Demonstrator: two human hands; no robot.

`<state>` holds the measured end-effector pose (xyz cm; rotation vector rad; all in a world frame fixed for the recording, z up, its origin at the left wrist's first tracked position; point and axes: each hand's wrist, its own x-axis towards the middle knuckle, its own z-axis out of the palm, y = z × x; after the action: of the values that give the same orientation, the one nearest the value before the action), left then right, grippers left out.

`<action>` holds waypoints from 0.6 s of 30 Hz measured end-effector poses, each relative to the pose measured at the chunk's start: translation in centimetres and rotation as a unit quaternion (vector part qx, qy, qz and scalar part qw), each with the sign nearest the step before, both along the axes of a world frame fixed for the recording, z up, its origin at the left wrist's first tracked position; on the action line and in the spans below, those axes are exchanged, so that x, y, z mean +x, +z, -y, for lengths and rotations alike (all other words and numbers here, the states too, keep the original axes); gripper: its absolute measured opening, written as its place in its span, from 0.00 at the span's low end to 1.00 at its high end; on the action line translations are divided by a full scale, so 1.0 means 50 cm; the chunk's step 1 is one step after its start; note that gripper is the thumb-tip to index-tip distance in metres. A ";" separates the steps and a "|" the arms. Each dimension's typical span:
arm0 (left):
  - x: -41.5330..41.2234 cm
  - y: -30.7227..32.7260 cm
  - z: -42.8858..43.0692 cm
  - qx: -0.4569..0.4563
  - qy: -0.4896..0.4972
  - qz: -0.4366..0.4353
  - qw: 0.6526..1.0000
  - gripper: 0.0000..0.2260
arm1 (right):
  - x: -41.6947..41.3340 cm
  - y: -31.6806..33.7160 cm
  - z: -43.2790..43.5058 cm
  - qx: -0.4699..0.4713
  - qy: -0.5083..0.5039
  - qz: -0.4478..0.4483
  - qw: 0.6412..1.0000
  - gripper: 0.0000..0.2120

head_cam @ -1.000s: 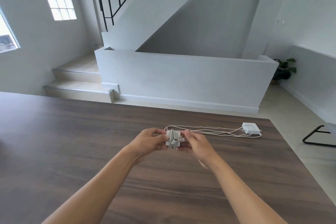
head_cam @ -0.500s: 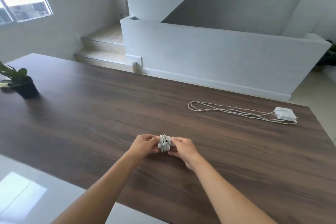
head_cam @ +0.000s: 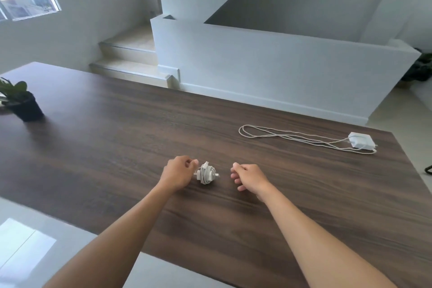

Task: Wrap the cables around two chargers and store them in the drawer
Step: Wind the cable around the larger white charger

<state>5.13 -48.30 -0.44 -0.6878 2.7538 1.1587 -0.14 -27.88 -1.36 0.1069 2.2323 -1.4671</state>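
A white charger with its cable wound around it (head_cam: 207,172) lies on the dark wooden table (head_cam: 117,142). My left hand (head_cam: 178,174) is right beside it on the left, fingers loosely curled and holding nothing; whether the fingertips still touch it I cannot tell. My right hand (head_cam: 249,176) hovers a short way to its right, empty with fingers half curled. A second white charger (head_cam: 361,140) lies at the far right of the table, its long cable (head_cam: 280,134) stretched out in loose loops to the left. No drawer is in view.
A small plant in a black pot (head_cam: 25,107) stands at the table's far left. Beyond the table are a low white wall (head_cam: 268,65) and stair steps (head_cam: 126,54). The table's near edge runs diagonally across the lower left, with pale floor below.
Both hands held the wound charger together before; now it rests on the table and both hands have let go, the right one drawing away to the right. The view has tilted down and left.
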 end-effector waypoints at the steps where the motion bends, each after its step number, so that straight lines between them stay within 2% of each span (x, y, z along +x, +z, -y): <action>1: -0.009 0.014 -0.004 -0.041 -0.010 0.001 0.999 0.13 | -0.008 0.007 -0.019 0.001 0.003 -0.004 1.000 0.13; 8: -0.101 0.093 -0.101 -0.158 -0.129 -0.059 0.977 0.13 | -0.061 0.077 -0.129 0.058 0.000 -0.092 0.994 0.14; 13: -0.174 0.108 -0.248 -0.166 -0.249 -0.072 0.952 0.11 | -0.085 0.125 -0.226 0.149 0.010 -0.174 0.973 0.18; 18: -0.223 0.099 -0.418 -0.168 -0.329 -0.085 0.925 0.11 | -0.106 0.139 -0.363 0.225 -0.004 -0.196 0.954 0.19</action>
<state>-6.01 -27.40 4.51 0.3454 2.9661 0.6262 -5.43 -9.74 5.57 -0.0357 2.8618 -1.0196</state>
